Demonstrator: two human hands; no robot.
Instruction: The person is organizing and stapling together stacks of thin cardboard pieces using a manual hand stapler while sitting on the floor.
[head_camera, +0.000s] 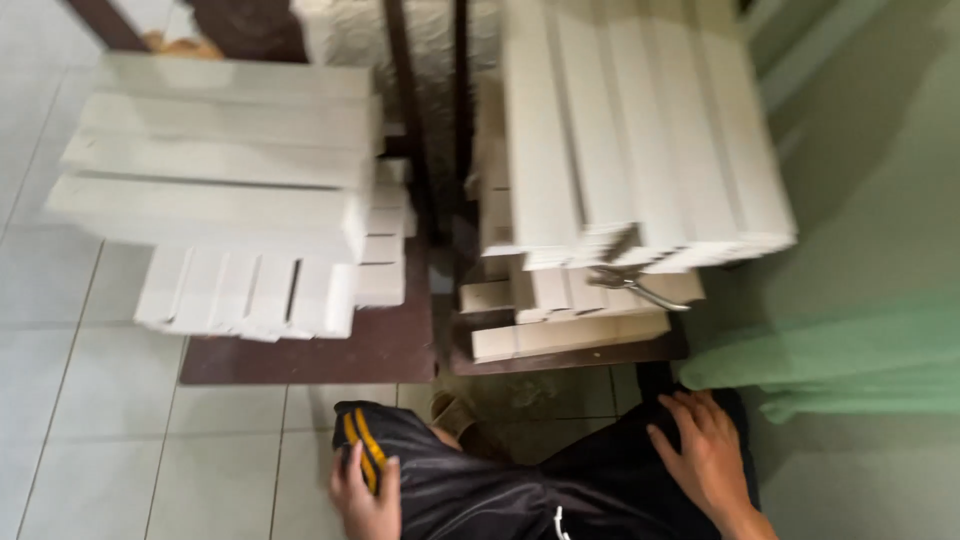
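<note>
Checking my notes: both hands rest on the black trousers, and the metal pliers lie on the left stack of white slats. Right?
Not quite. The head view shows the metal pliers on the right stack of white slats. Both hands, left and right, do rest on the black trousers.

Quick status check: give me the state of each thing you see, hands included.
Left hand: empty, resting flat on the black shorts.
Right hand: empty, fingers spread on the shorts.
Left stack of white blocks: piled crosswise, layers offset.
Right stack of white blocks: laid lengthwise, overhanging lower blocks.
Metal tool: tucked under the right stack, untouched.
Brown boards: flat on the tiled floor.
</note>
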